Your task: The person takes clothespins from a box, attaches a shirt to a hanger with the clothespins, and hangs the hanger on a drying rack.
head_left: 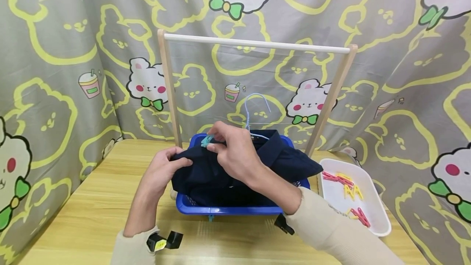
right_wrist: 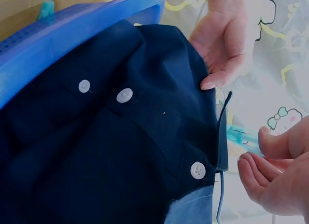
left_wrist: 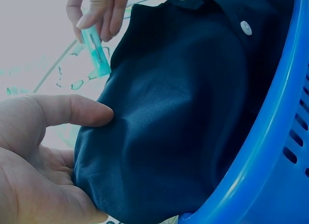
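Note:
A dark navy shirt [head_left: 202, 171] with white buttons lies bunched over a blue basket [head_left: 235, 211]. The hook of a light blue hanger [head_left: 247, 111] sticks up beside its collar. My left hand [head_left: 160, 171] grips the shirt's left edge, thumb on top of the cloth and the other fingers mostly hidden beneath. My right hand [head_left: 237, 150] pinches a teal clothespin [left_wrist: 98, 52] between thumb and fingers. The clothespin's far end is right at the shirt's edge in both wrist views.
A wooden rack with a white bar [head_left: 257, 44] stands behind the basket. To the right, a white tray [head_left: 384, 212] holds several red and yellow clothespins [head_left: 353, 192]. Another teal clip [head_left: 211, 217] hangs at the basket's front rim. Patterned curtains surround the wooden table [head_left: 92, 216].

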The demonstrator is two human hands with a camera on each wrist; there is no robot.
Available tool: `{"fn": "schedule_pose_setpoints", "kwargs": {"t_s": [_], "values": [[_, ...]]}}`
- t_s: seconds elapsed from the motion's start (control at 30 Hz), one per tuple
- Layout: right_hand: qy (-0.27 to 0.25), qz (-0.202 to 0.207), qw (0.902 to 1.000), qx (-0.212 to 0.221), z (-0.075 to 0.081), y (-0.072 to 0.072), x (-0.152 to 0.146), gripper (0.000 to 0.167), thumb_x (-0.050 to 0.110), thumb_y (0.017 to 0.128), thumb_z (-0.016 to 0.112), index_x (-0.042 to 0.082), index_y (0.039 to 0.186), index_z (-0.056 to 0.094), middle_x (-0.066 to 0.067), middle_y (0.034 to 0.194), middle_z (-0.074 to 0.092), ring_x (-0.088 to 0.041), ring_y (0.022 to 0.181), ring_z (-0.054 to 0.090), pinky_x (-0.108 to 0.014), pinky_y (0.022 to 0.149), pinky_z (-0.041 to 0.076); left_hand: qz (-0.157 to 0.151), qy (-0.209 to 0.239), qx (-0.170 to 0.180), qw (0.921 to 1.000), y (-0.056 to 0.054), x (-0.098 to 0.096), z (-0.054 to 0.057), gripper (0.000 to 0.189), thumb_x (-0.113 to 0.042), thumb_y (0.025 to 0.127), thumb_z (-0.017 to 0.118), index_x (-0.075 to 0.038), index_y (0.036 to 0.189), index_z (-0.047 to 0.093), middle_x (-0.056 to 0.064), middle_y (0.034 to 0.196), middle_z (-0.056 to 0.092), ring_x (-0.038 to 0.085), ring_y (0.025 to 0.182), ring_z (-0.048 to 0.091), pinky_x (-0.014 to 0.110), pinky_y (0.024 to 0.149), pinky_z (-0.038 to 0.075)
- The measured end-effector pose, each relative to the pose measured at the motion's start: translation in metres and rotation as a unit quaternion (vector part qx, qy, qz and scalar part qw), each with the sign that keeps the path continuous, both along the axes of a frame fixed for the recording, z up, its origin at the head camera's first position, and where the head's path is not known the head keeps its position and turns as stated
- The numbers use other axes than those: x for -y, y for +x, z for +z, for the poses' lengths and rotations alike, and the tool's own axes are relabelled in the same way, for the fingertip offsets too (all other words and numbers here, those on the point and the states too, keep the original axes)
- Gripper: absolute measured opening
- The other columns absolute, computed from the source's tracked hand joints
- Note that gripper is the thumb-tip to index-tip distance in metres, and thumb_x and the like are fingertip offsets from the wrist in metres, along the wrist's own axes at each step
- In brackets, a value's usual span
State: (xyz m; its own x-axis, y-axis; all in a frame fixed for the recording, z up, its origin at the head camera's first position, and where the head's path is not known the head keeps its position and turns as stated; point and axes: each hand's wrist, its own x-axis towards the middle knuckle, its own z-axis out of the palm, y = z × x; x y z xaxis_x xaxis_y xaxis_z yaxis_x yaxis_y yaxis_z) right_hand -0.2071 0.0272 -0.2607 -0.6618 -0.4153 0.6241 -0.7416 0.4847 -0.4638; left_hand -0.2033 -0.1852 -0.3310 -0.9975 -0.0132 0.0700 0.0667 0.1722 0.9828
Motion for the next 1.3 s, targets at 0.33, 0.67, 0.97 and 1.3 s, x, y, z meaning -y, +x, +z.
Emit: {"fn": "schedule_pose_setpoints", "kwargs": {"t_s": [0.33, 0.67, 0.97, 1.3], "values": [[0.026, 0.010, 0.9994, -0.022, 0.002, -0.002, 0.004, 0.014, -0.004, 0.089, 0.070, 0.008, 0.095, 0.068, 0.000, 0.082, 0.066, -0.012, 0.076, 0.063, -0.028, 0.074, 0.055, -0.004, 0.001, 0.000, 1.0000, 0.000, 0.001, 0.000, 0.019, -0.008, 0.090, 0.066, 0.007, 0.101, 0.061, 0.004, 0.094, 0.056, 0.023, 0.094, 0.053, 0.031, 0.079, 0.049], [0.047, 0.011, 0.9982, -0.034, 0.004, -0.005, 0.006, 0.027, -0.016, 0.081, 0.061, 0.010, 0.088, 0.065, -0.001, 0.082, 0.067, -0.013, 0.085, 0.069, -0.025, 0.069, 0.053, -0.002, -0.002, 0.000, 1.0000, 0.000, -0.001, 0.001, 0.019, -0.009, 0.091, 0.067, 0.006, 0.102, 0.061, 0.003, 0.094, 0.054, 0.021, 0.094, 0.050, 0.031, 0.080, 0.046], [0.084, 0.006, 0.9945, -0.061, 0.007, -0.003, 0.009, 0.027, -0.017, 0.082, 0.059, 0.010, 0.086, 0.064, 0.000, 0.080, 0.066, -0.014, 0.087, 0.066, -0.025, 0.068, 0.050, -0.003, -0.002, 0.001, 1.0000, 0.001, -0.001, 0.001, 0.019, -0.009, 0.090, 0.067, 0.005, 0.101, 0.062, 0.003, 0.094, 0.054, 0.022, 0.094, 0.050, 0.032, 0.080, 0.045], [0.103, 0.005, 0.9918, -0.075, 0.007, -0.002, 0.013, 0.022, -0.013, 0.085, 0.061, 0.008, 0.086, 0.063, -0.002, 0.084, 0.068, -0.018, 0.091, 0.066, -0.028, 0.073, 0.053, -0.003, -0.005, 0.000, 1.0000, 0.000, 0.000, 0.001, 0.020, -0.009, 0.091, 0.066, 0.007, 0.103, 0.060, 0.004, 0.094, 0.053, 0.024, 0.095, 0.049, 0.034, 0.081, 0.044]]}}
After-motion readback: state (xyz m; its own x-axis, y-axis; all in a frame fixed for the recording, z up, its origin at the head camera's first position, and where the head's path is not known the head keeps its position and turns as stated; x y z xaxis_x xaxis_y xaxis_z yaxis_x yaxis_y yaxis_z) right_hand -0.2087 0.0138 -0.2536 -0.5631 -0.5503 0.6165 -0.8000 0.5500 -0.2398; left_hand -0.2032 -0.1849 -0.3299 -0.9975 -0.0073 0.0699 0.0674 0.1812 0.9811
